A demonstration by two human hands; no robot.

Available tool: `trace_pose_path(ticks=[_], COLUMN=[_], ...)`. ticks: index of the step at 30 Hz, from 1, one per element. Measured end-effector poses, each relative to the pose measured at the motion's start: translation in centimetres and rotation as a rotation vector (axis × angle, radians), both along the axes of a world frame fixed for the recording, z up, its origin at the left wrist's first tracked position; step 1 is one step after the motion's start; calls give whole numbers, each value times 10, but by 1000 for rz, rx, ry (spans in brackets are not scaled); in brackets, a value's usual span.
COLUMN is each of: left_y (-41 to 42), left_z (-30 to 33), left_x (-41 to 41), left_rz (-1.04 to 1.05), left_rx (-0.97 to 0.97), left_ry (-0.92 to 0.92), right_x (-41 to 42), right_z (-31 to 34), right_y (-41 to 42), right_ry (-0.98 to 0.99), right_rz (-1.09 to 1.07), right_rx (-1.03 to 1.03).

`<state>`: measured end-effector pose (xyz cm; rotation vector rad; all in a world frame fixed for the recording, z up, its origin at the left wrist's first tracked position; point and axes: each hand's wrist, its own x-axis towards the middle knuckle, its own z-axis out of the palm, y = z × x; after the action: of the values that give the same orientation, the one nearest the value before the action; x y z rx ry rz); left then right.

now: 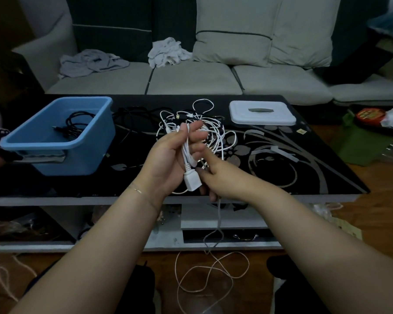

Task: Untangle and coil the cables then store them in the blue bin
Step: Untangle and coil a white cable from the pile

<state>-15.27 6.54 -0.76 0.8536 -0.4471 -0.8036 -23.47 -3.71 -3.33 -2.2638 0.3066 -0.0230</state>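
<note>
My left hand (168, 159) holds a bundle of white cable (191, 177) above the table's front edge, its wide white plug hanging at the palm's lower end. My right hand (222, 177) pinches a strand of the same cable just right of the plug. From there the cable drops in loose loops (211, 275) to the floor. A tangle of white cables (216, 132) lies on the black table behind my hands, with black cables (132, 114) to its left. The blue bin (61, 141) stands at the table's left and holds a coiled black cable (75, 125).
A white lid (262, 112) lies on the table (304, 168) at the back right. A grey sofa (191, 80) with clothes and cushions runs behind. Bags and packets sit on the floor at the right (372, 132). Shelves under the table hold clutter.
</note>
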Motion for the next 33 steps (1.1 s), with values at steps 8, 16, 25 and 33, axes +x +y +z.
trace_pose_path(ticks=[8,16,25,33], left_y=[-1,-6,0,7], left_z=[-2,-20,-6,2], left_x=[6,6,-11,-12], left_rz=[140,218,-71,-233], left_rx=[15,575,546,514], left_ry=[-222,-1002,-950,-893], right_x=[-9,-20,-26,-29], right_z=[4,21,38,40], right_y=[6,3,-16,-45], right_ry=[8,-69,-163,-136], right_rz=[116,107,-64,15], right_rx=[-300,-532,-474,3])
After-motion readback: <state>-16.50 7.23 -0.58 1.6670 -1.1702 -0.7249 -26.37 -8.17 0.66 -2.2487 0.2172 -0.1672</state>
